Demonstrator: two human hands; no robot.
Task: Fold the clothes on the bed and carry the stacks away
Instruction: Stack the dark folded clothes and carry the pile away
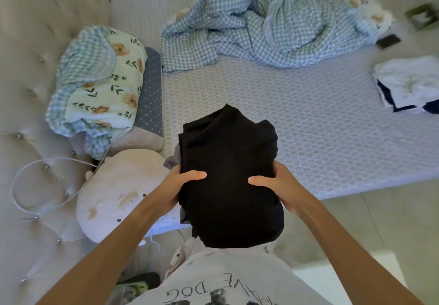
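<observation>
The stack of black clothes (229, 176) was held in the air over the near edge of the bed (308, 138), close to the person's chest. The left hand (175, 186) and the right hand (282, 186) gripped it from both sides, thumbs pressed on top and fingers hidden under it, probably so that the folds did not slip while carrying. A second folded pile, white and dark (408, 83), lay at the right. A checked blanket (261, 24) was crumpled at the far side.
</observation>
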